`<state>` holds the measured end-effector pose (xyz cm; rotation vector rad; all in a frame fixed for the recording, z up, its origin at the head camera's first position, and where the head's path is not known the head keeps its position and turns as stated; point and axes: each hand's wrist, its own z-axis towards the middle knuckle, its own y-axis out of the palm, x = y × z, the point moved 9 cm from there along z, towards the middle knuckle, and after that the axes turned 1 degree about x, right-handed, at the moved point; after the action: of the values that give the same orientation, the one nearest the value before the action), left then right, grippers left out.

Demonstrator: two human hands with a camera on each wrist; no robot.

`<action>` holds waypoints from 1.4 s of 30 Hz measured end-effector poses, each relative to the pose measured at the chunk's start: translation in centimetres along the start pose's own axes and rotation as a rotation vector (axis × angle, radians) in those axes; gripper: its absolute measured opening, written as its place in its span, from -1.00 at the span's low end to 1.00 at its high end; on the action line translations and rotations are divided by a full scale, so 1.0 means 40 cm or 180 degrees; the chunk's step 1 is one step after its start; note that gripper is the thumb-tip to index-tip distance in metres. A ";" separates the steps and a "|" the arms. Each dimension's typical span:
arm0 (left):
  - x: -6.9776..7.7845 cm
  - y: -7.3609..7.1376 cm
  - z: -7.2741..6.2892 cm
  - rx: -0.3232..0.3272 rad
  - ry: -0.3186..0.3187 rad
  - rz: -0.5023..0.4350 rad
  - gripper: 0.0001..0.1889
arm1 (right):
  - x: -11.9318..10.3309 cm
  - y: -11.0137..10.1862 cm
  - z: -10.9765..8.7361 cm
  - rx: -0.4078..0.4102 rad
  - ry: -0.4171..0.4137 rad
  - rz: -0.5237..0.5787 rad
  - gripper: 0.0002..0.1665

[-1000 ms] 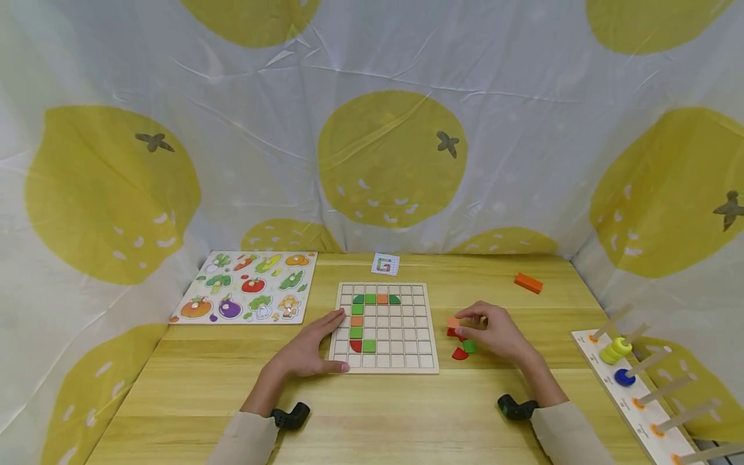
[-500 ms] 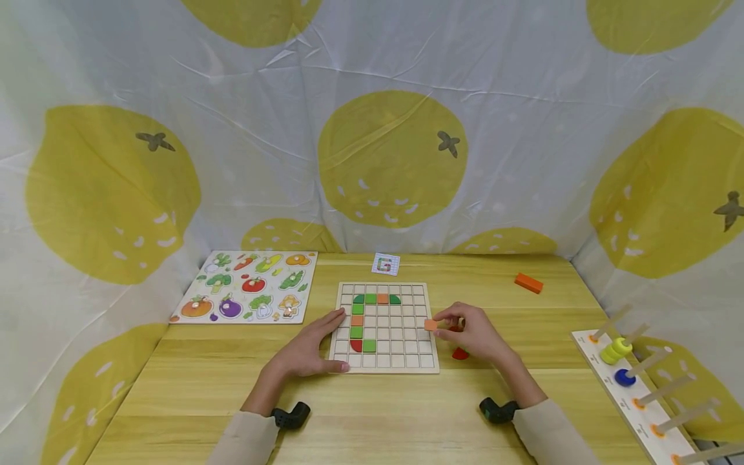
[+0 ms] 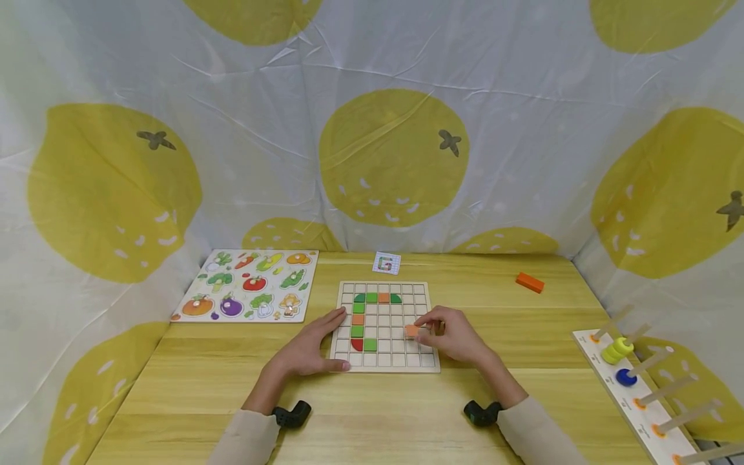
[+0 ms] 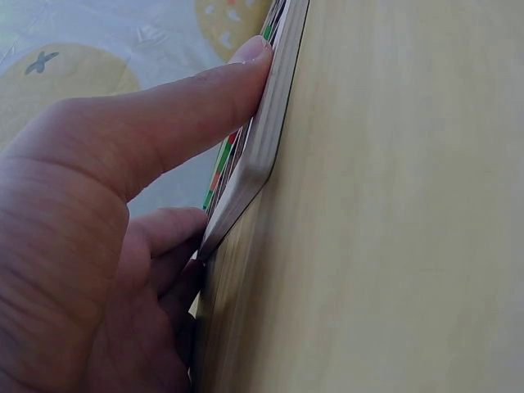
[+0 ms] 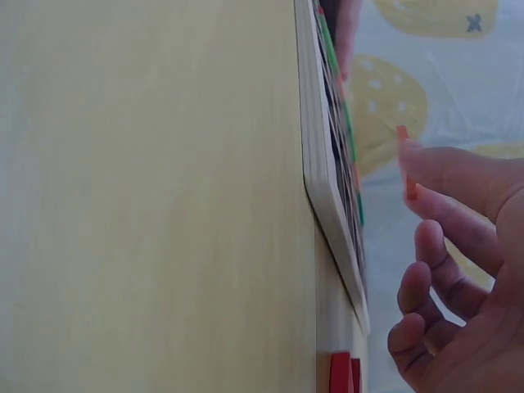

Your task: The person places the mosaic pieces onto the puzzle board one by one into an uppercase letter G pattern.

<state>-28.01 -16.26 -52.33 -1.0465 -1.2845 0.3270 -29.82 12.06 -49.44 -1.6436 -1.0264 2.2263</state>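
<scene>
A square wooden grid board (image 3: 385, 370) lies on the table. Green, orange and red tiles (image 3: 358, 319) form part of a rounded outline on its left and upper cells. My left hand (image 3: 308, 349) rests at the board's left side, fingers extended along it and thumb on the near left corner. Between thumb and index finger, my right hand (image 3: 456, 337) pinches an orange square tile (image 3: 411, 330) over the right part of the grid. In the right wrist view that tile (image 5: 411, 187) is held above the board's surface, with the other fingers loosely curled.
Behind the board lies a small pattern card (image 3: 386, 263). A vegetable puzzle (image 3: 299, 303) is at back left, an orange block (image 3: 530, 282) at back right. A peg stand (image 3: 635, 413) with rings runs along the right. Red pieces (image 5: 340, 372) sit beside the board, hidden by my right hand in the head view.
My right hand has lifted the orange tile from the loose pieces right of the board and carried it left over the grid. The left hand has stayed in place.
</scene>
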 end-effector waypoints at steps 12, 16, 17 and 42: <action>-0.009 0.003 -0.004 -0.0027 0.0002 0.0000 0.18 | -0.030 0.064 0.016 -0.0155 0.0024 0.0020 -0.75; -0.009 -0.001 -0.003 -0.0022 0.0013 0.0013 0.17 | -0.041 0.084 0.022 -0.0210 0.0015 0.0064 -0.74; -0.009 -0.002 -0.003 -0.0025 0.0011 0.0017 0.17 | -0.043 0.088 0.023 -0.0212 0.0029 0.0057 -0.74; 0.000 -0.001 0.004 -0.0031 0.0059 0.0049 0.18 | -0.070 0.145 0.039 -0.0321 0.0129 -0.0253 -0.78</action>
<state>-28.15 -16.20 -52.31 -1.0659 -1.2632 0.3225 -28.80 5.64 -50.67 -1.6501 -1.1897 2.1143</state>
